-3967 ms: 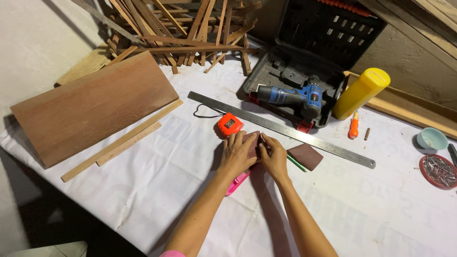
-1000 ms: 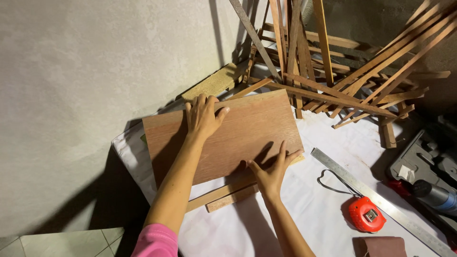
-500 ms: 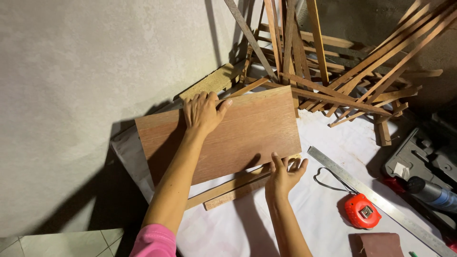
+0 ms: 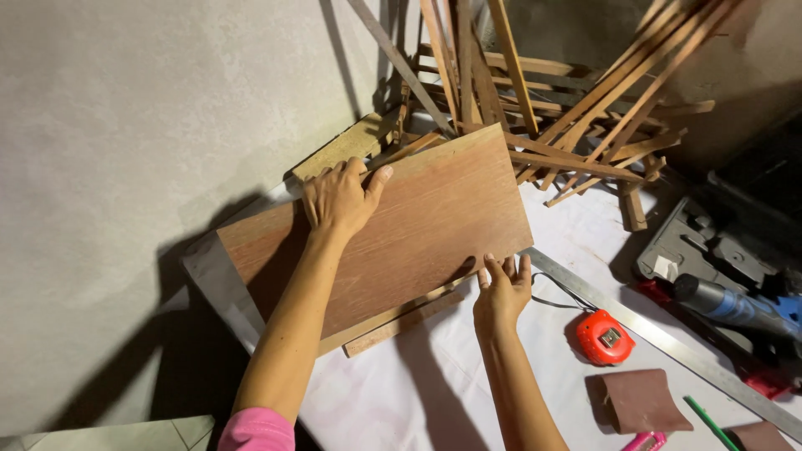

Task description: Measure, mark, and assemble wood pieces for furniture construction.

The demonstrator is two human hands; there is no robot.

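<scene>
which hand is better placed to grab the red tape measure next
Right. The right hand rests at the board's near edge, close to the tape measure; the left hand grips the far edge.
</scene>
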